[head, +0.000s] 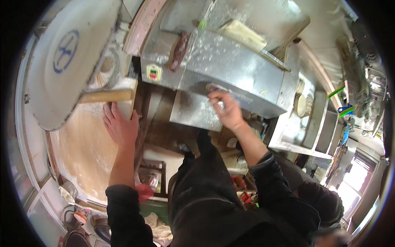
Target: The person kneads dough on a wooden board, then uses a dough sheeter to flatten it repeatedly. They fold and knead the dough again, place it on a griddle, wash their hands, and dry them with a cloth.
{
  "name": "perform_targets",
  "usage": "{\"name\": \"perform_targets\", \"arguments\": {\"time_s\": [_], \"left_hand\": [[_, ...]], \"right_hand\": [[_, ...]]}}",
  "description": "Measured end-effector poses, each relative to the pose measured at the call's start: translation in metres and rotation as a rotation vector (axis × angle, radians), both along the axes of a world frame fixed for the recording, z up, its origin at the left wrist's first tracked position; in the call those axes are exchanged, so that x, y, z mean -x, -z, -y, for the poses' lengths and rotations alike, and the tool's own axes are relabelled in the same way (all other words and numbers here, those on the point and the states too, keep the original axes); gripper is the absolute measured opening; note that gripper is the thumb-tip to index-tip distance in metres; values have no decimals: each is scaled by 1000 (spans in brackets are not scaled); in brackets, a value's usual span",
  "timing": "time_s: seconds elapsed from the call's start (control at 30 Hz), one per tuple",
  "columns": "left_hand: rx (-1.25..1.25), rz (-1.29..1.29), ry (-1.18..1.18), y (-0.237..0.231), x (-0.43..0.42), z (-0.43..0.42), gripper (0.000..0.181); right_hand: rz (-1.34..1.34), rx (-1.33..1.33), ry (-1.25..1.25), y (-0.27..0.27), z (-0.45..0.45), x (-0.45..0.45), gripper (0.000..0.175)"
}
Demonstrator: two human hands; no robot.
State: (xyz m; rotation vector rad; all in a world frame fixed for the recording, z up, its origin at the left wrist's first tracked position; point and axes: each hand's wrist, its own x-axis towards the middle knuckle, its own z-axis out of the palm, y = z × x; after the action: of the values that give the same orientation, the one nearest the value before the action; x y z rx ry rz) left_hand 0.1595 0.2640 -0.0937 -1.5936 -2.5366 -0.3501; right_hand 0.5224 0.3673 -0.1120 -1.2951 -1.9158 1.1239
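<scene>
My left hand [121, 125] rests with spread fingers at the corner of a floured wooden board [81, 148], its fingertips against a pale wooden strip or rolling pin [106, 96]. Slightly blurred, my right hand [226, 109] is raised with curled fingers before the front of a steel machine [228, 68]; whether it holds anything small cannot be told. Below that hand juts a flour-dusted metal plate [196, 111]. On the machine's top lie a cleaver with a dark red handle [180, 51] and a pale folded slab, perhaps dough [243, 33].
A large enamel tray [71, 61] with a blue mark leans over the board's far left. Green and red buttons [153, 73] sit on the machine. A white counter [296, 132] with bowls stands right. Another person in a dark knit cap [322, 200] is at lower right.
</scene>
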Motion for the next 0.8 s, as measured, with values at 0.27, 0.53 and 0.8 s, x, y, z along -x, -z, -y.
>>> {"name": "perform_targets", "arguments": {"time_s": [0.27, 0.53, 0.8], "left_hand": [[-6, -66, 34, 9, 5, 1, 79], [35, -53, 4, 10, 5, 1, 78], [52, -50, 3, 7, 3, -1, 80]], "right_hand": [[-4, 478, 312, 302, 28, -110, 29], [-266, 832, 920, 348, -8, -71, 29], [-211, 1082, 868, 287, 113, 0, 38]]}}
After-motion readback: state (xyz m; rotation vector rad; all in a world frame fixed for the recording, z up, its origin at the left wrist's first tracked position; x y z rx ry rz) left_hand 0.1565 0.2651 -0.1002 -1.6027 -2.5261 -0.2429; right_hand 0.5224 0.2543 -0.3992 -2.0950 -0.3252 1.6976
